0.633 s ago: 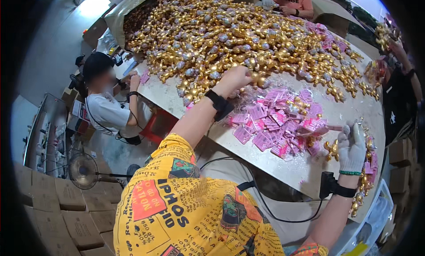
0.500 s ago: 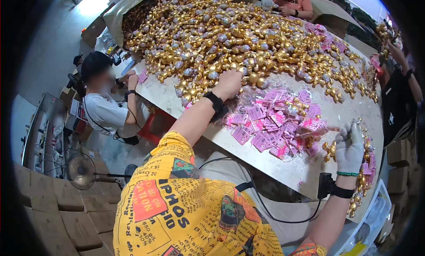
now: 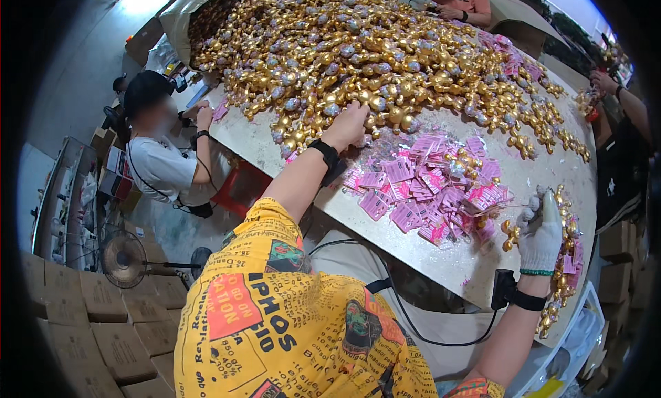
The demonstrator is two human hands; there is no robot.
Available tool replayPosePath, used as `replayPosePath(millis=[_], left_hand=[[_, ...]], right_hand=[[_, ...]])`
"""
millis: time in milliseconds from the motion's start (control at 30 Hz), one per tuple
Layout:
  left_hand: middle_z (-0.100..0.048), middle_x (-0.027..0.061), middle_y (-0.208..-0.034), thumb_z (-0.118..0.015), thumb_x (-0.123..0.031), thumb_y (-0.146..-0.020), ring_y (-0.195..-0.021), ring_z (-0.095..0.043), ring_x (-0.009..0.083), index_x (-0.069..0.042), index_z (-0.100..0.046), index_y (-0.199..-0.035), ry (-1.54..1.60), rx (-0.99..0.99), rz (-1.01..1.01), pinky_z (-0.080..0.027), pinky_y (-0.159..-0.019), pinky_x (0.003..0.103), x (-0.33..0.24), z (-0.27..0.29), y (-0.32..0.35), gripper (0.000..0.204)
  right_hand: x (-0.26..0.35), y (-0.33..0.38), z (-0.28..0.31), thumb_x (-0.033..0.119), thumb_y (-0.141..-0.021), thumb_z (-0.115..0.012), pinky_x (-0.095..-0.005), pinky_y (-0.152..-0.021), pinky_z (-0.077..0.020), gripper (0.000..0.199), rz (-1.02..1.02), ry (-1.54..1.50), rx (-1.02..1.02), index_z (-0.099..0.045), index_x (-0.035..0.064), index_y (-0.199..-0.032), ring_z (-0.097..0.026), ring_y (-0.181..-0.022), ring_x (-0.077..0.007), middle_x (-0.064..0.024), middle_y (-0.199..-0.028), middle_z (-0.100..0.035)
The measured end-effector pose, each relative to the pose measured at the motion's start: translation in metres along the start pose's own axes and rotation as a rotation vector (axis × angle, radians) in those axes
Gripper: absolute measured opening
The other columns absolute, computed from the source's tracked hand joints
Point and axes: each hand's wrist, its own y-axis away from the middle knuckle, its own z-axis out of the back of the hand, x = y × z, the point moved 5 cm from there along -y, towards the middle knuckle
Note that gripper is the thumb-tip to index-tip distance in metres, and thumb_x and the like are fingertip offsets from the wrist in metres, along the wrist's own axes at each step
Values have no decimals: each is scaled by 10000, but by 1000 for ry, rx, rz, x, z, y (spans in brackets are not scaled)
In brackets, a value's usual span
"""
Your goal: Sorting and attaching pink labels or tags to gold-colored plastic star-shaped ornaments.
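My bare left hand (image 3: 346,126) reaches to the near edge of a big heap of shiny gold balloon-like figures (image 3: 296,67), many with a silvery, speckled round part. Its fingers are bent together on a gold figure (image 3: 372,100); the fingertips are partly hidden. On the right, my right hand (image 3: 540,239) wears a white glove with a green cuff edge. Its fingers are curled, and what they hold, if anything, is hidden. A small gold figure (image 3: 509,236) shows beside the glove. Between my hands lies a loose pile of pink printed cards (image 3: 430,191).
More gold figures with pink cards (image 3: 569,260) line the table's (image 3: 441,264) right edge, above a clear plastic bin (image 3: 575,336). Co-workers sit at left (image 3: 162,167), far side (image 3: 458,2) and right (image 3: 623,122). A fan (image 3: 124,258) and cartons (image 3: 124,350) stand lower left.
My left hand has shifted slightly left and up over the heap's edge. My right hand has moved a little left, its fingers curled closer. The brownish strip by its fingertips no longer shows clearly.
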Motion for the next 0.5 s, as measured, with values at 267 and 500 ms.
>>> replayPosePath(millis=[267,500], left_hand=[[-497,197,-950,-502,38,-700,-841,-545,359,13,-530,-826,-198,-41,-41,-471,-716,426,-3,2,-8,131],[-618,156,-793,-558,-84,-737,-732,-598,259,39,-628,-853,213,-342,72,-471,-644,353,-14,62,-27,183]], right_hand=[[-3,-3,5,215,-903,-502,-203,-484,-372,214,-7,11,-42,-572,26,-974,-460,-561,-71,8,-696,-522],[-2,-2,0,233,-917,-457,-206,-473,-354,237,13,73,-56,-563,25,-958,-449,-552,-84,12,-680,-499]])
